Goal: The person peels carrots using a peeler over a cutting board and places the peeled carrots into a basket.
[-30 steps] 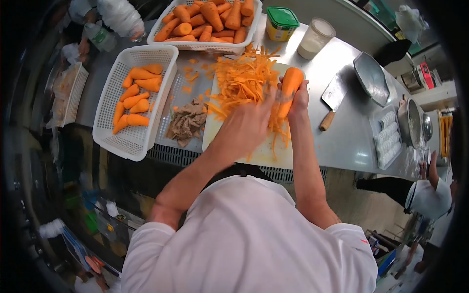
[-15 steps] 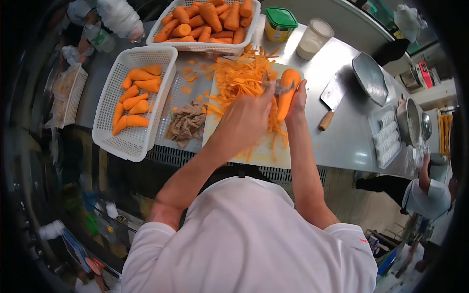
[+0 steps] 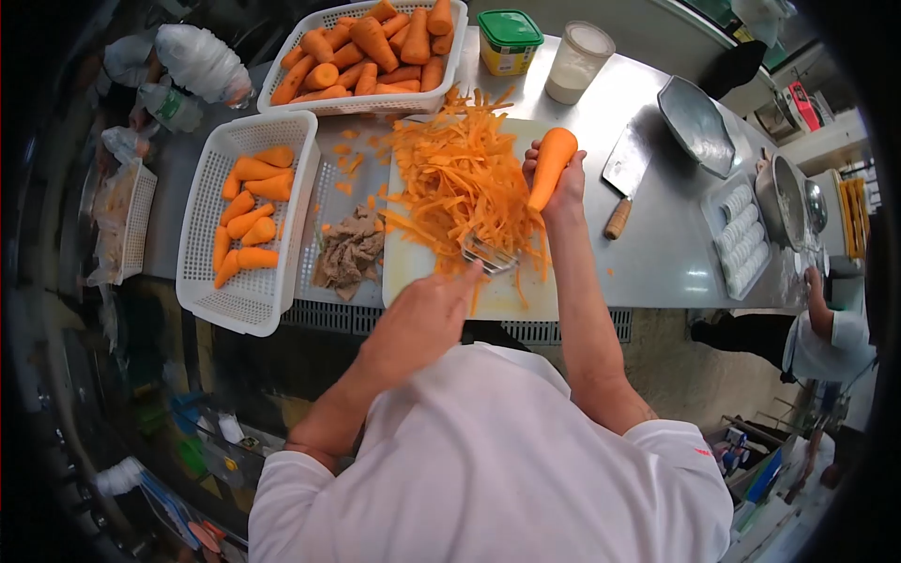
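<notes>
My left hand (image 3: 422,314) is closed on the handle of a metal peeler (image 3: 490,255), whose head lies over the near edge of a heap of orange peelings (image 3: 460,174). My right hand (image 3: 563,188) holds a peeled carrot (image 3: 554,161), its thick end up and its narrow end pointing down towards the peelings. The heap covers much of a pale cutting board (image 3: 422,272). Peeler and carrot are apart. Left of the board lies a crumpled brown cloth (image 3: 349,251).
A white basket (image 3: 298,208) holds several peeled carrots; another (image 3: 375,101) behind it is full of carrots. A cleaver (image 3: 627,167), green-lidded tub (image 3: 510,42), clear jar (image 3: 579,64), metal tray (image 3: 696,127) and tray of white rolls (image 3: 739,239) stand rightwards. Another person (image 3: 831,324) is far right.
My left hand has drawn the peeler back from the carrot, towards my body. The carrot stays in my right hand, now tilted with its narrow end to the left. The view has shifted slightly.
</notes>
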A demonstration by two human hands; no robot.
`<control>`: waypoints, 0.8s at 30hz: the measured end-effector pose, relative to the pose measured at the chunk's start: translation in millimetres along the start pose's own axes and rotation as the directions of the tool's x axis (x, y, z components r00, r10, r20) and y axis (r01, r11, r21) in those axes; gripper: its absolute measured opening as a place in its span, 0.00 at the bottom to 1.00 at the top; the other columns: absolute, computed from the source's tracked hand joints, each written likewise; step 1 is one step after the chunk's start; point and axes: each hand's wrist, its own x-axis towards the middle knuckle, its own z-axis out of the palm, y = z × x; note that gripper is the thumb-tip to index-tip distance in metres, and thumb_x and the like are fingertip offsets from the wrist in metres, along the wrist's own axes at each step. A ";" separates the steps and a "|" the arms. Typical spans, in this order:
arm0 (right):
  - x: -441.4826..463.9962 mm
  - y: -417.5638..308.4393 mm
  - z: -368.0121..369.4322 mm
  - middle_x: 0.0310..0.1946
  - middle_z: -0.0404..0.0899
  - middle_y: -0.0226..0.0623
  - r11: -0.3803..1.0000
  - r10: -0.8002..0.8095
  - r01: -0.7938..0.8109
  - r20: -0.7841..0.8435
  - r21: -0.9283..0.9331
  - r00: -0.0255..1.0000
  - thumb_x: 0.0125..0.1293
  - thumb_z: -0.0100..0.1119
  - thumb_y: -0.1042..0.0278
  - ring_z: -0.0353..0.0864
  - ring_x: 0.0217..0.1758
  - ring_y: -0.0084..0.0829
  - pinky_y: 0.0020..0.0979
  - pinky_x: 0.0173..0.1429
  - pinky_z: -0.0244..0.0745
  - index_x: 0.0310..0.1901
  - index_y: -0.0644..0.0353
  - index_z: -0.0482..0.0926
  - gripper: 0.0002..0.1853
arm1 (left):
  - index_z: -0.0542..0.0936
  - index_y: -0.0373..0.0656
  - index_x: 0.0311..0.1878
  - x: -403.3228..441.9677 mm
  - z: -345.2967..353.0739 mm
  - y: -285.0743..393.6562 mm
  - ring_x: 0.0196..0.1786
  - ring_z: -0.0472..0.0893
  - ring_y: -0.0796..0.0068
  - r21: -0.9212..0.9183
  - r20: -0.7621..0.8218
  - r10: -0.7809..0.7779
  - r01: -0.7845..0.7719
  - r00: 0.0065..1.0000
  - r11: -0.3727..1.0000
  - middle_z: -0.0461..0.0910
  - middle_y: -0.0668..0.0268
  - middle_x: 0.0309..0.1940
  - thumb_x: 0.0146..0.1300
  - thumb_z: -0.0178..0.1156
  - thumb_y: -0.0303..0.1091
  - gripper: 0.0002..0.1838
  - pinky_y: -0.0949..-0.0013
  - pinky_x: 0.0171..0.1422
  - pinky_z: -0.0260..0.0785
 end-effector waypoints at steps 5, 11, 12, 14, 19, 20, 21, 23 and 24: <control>-45.9 -6.6 26.2 0.47 0.71 0.45 0.970 0.228 -0.234 0.076 0.073 0.971 0.78 0.39 0.41 0.74 0.41 0.35 0.30 0.39 0.79 0.55 0.73 0.66 0.33 | 0.79 0.37 0.57 14.2 -32.8 -29.1 0.29 0.81 0.58 0.011 -0.229 -0.011 0.014 0.973 1.000 0.81 0.54 0.30 0.66 0.58 0.27 0.16 0.60 0.38 0.74; -91.9 10.4 18.2 0.48 0.73 0.42 0.916 0.374 -0.322 0.219 -0.239 0.901 0.70 0.57 0.60 0.75 0.38 0.29 0.25 0.34 0.78 0.60 0.69 0.65 0.25 | 0.78 0.43 0.43 63.2 -79.7 -82.2 0.26 0.77 0.84 -0.541 -0.543 -0.055 -0.299 0.838 0.786 0.80 0.67 0.25 0.72 0.58 0.34 0.06 0.80 0.28 0.67; -100.9 15.8 23.3 0.45 0.75 0.38 0.860 0.386 -0.286 0.172 -0.422 0.907 0.67 0.60 0.63 0.76 0.32 0.26 0.22 0.29 0.76 0.58 0.65 0.67 0.23 | 0.78 0.43 0.43 79.4 -77.4 -88.0 0.26 0.77 0.84 -0.539 -0.546 -0.052 -0.303 0.836 0.786 0.80 0.67 0.25 0.72 0.58 0.34 0.06 0.80 0.28 0.67; -111.9 27.6 32.5 0.43 0.76 0.36 0.779 0.390 -0.237 0.154 -0.580 0.908 0.63 0.62 0.69 0.75 0.28 0.25 0.23 0.27 0.75 0.59 0.61 0.67 0.24 | 0.73 0.45 0.45 111.7 -60.0 -89.4 0.23 0.76 0.82 -0.783 -0.614 -0.338 -0.496 0.714 0.375 0.78 0.67 0.23 0.76 0.53 0.41 0.10 0.77 0.25 0.66; -127.1 55.9 34.7 0.35 0.75 0.33 0.545 0.415 -0.237 0.013 -0.804 0.910 0.56 0.61 0.82 0.73 0.23 0.22 0.25 0.24 0.70 0.63 0.50 0.63 0.33 | 0.72 0.45 0.46 153.1 7.5 -72.6 0.21 0.74 0.82 -0.849 -0.441 -0.352 -0.257 0.826 0.462 0.77 0.68 0.21 0.78 0.48 0.45 0.13 0.75 0.24 0.66; -129.4 56.6 36.4 0.35 0.75 0.33 0.543 0.414 -0.236 0.013 -0.806 0.910 0.56 0.61 0.82 0.73 0.23 0.22 0.25 0.24 0.70 0.63 0.50 0.63 0.33 | 0.72 0.44 0.45 168.4 15.7 -91.2 0.20 0.73 0.82 -0.832 -0.419 -0.316 -0.220 0.851 0.510 0.76 0.68 0.21 0.78 0.48 0.45 0.13 0.74 0.23 0.66; -132.3 55.5 38.8 0.34 0.74 0.33 0.544 0.432 -0.237 0.026 -0.805 0.901 0.55 0.60 0.82 0.73 0.23 0.22 0.25 0.24 0.70 0.64 0.51 0.62 0.35 | 0.72 0.44 0.44 183.6 21.3 -105.7 0.19 0.73 0.81 -0.811 -0.390 -0.280 -0.183 0.877 0.555 0.76 0.68 0.20 0.78 0.48 0.44 0.13 0.74 0.23 0.66; -139.9 50.5 40.8 0.33 0.74 0.33 0.547 0.442 -0.243 0.030 -0.801 0.896 0.54 0.59 0.83 0.73 0.23 0.23 0.26 0.23 0.69 0.65 0.52 0.60 0.37 | 0.71 0.44 0.42 205.2 23.1 -125.8 0.18 0.74 0.80 -0.814 -0.425 -0.359 -0.178 0.831 0.553 0.76 0.67 0.20 0.77 0.49 0.45 0.14 0.73 0.23 0.67; -140.7 48.2 43.3 0.34 0.74 0.32 0.501 0.435 -0.195 0.050 -0.843 0.899 0.54 0.59 0.83 0.72 0.22 0.22 0.25 0.23 0.69 0.65 0.52 0.62 0.35 | 0.70 0.43 0.40 212.7 17.8 -134.0 0.18 0.75 0.78 -0.810 -0.469 -0.434 -0.179 0.769 0.558 0.76 0.66 0.19 0.77 0.50 0.46 0.15 0.73 0.23 0.68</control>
